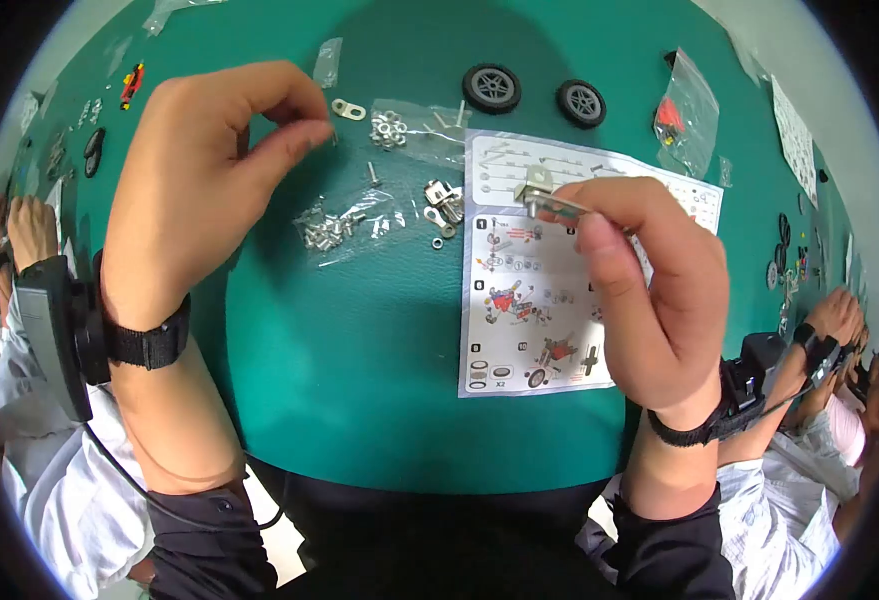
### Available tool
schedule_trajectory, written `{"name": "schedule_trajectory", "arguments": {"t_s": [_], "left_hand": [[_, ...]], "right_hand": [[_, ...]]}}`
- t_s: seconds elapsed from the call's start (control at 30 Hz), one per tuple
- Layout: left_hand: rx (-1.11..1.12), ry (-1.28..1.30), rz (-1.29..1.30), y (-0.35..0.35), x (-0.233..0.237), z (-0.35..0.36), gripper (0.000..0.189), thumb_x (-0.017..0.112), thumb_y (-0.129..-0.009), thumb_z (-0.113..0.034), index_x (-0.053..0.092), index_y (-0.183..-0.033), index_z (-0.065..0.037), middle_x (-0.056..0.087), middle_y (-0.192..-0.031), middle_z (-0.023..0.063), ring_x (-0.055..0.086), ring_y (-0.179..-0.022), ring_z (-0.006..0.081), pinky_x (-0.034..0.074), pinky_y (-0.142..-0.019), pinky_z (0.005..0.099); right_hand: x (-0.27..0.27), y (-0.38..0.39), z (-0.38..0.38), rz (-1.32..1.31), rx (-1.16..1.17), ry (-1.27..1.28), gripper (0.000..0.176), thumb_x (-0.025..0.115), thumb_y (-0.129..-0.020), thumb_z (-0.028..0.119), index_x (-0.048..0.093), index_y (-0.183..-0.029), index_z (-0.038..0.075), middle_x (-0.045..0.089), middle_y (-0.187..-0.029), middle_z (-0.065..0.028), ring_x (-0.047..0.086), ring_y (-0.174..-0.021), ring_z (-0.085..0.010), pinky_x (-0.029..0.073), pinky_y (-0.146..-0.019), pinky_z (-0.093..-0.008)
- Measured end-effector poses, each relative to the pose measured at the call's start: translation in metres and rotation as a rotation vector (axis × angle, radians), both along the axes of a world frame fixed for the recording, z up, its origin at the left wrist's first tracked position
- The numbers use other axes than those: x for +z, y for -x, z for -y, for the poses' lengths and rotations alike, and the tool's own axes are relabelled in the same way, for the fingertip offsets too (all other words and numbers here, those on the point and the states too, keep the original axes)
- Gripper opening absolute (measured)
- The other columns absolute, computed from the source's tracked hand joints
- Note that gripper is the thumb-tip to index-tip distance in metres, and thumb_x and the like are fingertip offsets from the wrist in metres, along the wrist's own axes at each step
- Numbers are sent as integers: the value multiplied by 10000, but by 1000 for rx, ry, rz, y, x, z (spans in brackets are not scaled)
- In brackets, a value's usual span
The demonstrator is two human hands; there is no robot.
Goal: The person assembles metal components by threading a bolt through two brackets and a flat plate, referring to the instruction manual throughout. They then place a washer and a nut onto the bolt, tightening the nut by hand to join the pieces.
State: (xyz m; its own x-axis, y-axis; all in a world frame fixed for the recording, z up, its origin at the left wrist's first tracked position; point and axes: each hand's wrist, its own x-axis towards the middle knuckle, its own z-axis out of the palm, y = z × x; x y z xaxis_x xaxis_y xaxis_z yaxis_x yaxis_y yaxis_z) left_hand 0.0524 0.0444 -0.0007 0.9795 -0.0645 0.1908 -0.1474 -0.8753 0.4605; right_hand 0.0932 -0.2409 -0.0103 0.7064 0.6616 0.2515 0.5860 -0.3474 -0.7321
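My left hand (pixel 204 180) hovers over the left half of the table, thumb and forefinger pinched; what is between the fingertips is too small to make out. Between thumb and forefinger, my right hand (pixel 659 300) grips a small metal bracket (pixel 536 184) with a screw in it, above the printed instruction sheet (pixel 529 345). A metal link plate (pixel 348 110) lies beside the left fingertips. Below them are a single screw (pixel 373 174) and a clear bag with screws (pixel 329 232). Several metal brackets (pixel 443 200) and a loose nut (pixel 437 244) rest left of the sheet.
Two black toy wheels (pixel 491 88) lie at the back, near a bag holding nuts (pixel 389 130). A clear bag with red parts (pixel 686 115) is at the right. Other people's hands (pixel 32 232) work at both sides, with small parts around them.
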Motion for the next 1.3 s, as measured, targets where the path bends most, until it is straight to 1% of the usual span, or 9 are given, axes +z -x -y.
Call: {"name": "schedule_trajectory", "arguments": {"t_s": [0.2, 0.43, 0.6, 0.63, 0.77, 0.97, 1.03, 1.13, 1.3], "left_hand": [[-65, 45, -128, 0, -3, -7, 106, 712, -790, -34, 673, -889, -29, 641, -770, 6, 423, -580, 86, 318, -521, 258], [-77, -55, 77, 3, -1, -9, 227, 692, -799, -19, 666, -1024, -30, 625, -886, 58, 463, -619, 140, 350, -541, 287], [-129, -55, 156, -7, -24, 0, 233, 674, -826, -22, 658, -1058, -21, 605, -876, 110, 564, -743, 245, 435, -658, 333], [-102, -87, 103, -8, -23, 1, 208, 675, -828, -28, 650, -1033, -4, 609, -881, 127, 594, -809, 303, 458, -714, 347], [-64, -35, 56, -13, -26, 1, 153, 677, -831, -38, 630, -965, 20, 618, -877, 128, 606, -808, 290, 464, -710, 346], [26, 17, 92, -12, -31, 1, 155, 702, -833, -74, 611, -908, 27, 622, -800, 100, 568, -693, 199, 445, -648, 313], [84, 40, -57, -12, -26, 2, 159, 706, -839, -84, 610, -906, 24, 611, -768, 81, 531, -647, 147, 429, -617, 283], [48, 61, -12, -11, -28, 4, 131, 686, -870, -87, 609, -901, 15, 596, -750, 35, 468, -619, 98, 395, -582, 247], [19, 142, 150, 1, -9, 26, 95, 637, -910, -23, 591, -983, 15, 641, -832, 38, 605, -749, 103, 464, -681, 228]], "right_hand": [[-3, -1, 1, -99, -144, 99, 181, 498, -964, 97, 604, -994, -46, 688, -899, -106, 585, -749, -133, 454, -691, -254], [1, 3, 0, -21, -142, 66, 146, 510, -917, 51, 618, -938, -45, 698, -920, -128, 591, -743, -149, 465, -690, -266], [-4, 7, -10, -40, 428, -39, 127, 626, -763, 67, 670, -869, 14, 707, -1031, -157, 617, -776, -264, 475, -724, -364], [-3, 11, -13, -34, 478, 10, 125, 634, -760, 70, 673, -868, 21, 706, -1034, -151, 616, -778, -266, 472, -728, -369], [-1, 16, -18, -33, 507, 117, 118, 660, -756, 71, 669, -869, 37, 688, -952, -107, 608, -783, -280, 462, -716, -372], [-5, 11, -11, 22, 406, 27, 124, 643, -752, 18, 652, -875, 18, 660, -867, -107, 597, -741, -291, 455, -673, -366], [-3, 8, -5, 89, 268, -17, 108, 615, -775, -9, 644, -878, -6, 651, -842, -123, 607, -727, -271, 455, -655, -336], [3, 9, 0, 88, -41, -83, 119, 537, -899, 20, 621, -947, -50, 629, -813, -96, 588, -733, -184, 455, -687, -279], [6, 9, 4, 101, -295, -123, 179, 505, -987, 58, 617, -1025, -75, 601, -800, -51, 553, -746, -112, 441, -738, -238]]}}
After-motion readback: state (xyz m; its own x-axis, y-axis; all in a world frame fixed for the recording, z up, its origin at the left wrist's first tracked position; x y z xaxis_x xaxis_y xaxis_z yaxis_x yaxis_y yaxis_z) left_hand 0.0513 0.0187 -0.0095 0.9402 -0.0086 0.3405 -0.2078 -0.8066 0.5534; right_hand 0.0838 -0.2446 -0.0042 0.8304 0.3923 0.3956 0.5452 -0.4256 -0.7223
